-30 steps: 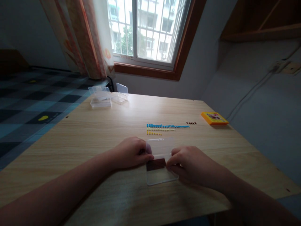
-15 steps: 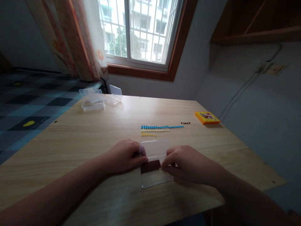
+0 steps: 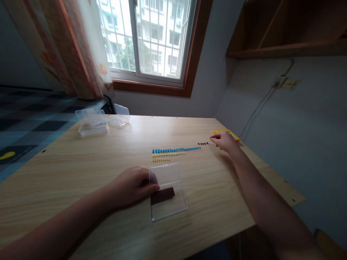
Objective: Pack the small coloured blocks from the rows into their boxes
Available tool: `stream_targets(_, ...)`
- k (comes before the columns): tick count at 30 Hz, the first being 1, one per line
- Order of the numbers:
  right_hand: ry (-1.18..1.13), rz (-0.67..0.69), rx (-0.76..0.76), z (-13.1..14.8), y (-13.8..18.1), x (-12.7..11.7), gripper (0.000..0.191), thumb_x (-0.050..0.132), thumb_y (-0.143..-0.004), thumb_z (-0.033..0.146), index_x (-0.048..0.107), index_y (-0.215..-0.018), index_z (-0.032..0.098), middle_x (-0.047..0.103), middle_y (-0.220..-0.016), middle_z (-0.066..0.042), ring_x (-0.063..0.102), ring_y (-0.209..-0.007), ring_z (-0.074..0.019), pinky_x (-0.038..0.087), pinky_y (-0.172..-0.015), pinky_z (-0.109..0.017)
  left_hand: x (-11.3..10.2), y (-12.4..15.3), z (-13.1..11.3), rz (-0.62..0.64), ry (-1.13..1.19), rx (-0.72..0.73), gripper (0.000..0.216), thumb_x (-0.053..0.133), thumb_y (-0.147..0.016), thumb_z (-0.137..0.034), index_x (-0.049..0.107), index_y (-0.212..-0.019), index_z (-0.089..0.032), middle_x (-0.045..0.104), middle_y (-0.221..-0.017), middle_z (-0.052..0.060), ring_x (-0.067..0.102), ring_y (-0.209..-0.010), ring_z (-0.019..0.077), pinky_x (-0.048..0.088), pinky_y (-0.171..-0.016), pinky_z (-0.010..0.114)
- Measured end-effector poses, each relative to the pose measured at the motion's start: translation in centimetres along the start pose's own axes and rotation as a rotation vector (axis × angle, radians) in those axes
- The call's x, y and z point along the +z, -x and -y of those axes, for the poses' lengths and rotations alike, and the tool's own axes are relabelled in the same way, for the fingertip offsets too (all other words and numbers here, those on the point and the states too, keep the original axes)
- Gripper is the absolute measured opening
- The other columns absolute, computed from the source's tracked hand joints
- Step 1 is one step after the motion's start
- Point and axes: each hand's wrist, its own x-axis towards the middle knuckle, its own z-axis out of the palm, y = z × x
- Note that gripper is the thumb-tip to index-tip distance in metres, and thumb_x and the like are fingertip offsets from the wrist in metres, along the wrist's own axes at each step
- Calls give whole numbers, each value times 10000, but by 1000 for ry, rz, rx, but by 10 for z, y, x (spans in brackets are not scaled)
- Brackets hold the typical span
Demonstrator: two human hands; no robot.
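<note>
My left hand (image 3: 139,183) grips the left side of an open clear plastic box (image 3: 169,213), its thumb inside near the hinge. Dark brown bricks (image 3: 163,195), packed together in a block, lie in the box. My right hand (image 3: 222,140) is stretched out over the far right of the table, thumb and fingertips pinched together. Whatever it holds is too small to make out. Just left of those fingertips is a short row of small brown pieces (image 3: 203,143). Rows of small blue pieces (image 3: 176,149), cream pieces (image 3: 169,154) and yellow pieces (image 3: 159,160) lie beyond the box.
Behind my right hand lies a yellow box (image 3: 235,137), partly covered. Open clear boxes (image 3: 93,128) stand at the table's far left corner. The wooden table (image 3: 108,155) meets the wall below a window (image 3: 159,39). A cable (image 3: 255,106) hangs on the right wall.
My right hand has left the clear box and reached forward and right to the end of the brown row. My left hand stays on the box. The view has turned slightly right.
</note>
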Motion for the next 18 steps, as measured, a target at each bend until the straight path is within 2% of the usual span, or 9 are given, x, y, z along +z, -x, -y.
stream_targets(3, 63, 93, 36, -8, -6, 15, 238, 648, -980, 360, 716, -1053, 144, 733, -1008, -64, 693, -912, -191, 559, -875, -378, -1, 0, -2, 10, 3, -16, 250, 577, -901, -385, 740, -821, -213, 736, -788, 14, 637, -722, 166, 428, -680, 267)
stream_targets(6, 120, 134, 59, -9, -9, 22, 275, 632, -995, 400, 687, -1112, 157, 698, -1136, -77, 672, -1027, -214, 550, -943, -437, -3, 0, -5, 13, 7, -21, 248, 576, -897, -379, 736, -808, -211, 735, -792, 16, 639, -730, 169, 431, -684, 266)
stream_targets(18, 226, 167, 90, -13, -11, 23, 283, 624, -1001, 375, 658, -1192, 169, 656, -1228, -92, 648, -1082, -231, 554, -945, -446, -1, 0, 0, 7, 13, 0, 249, 578, -905, -380, 737, -814, -212, 735, -787, 9, 639, -721, 165, 430, -693, 266)
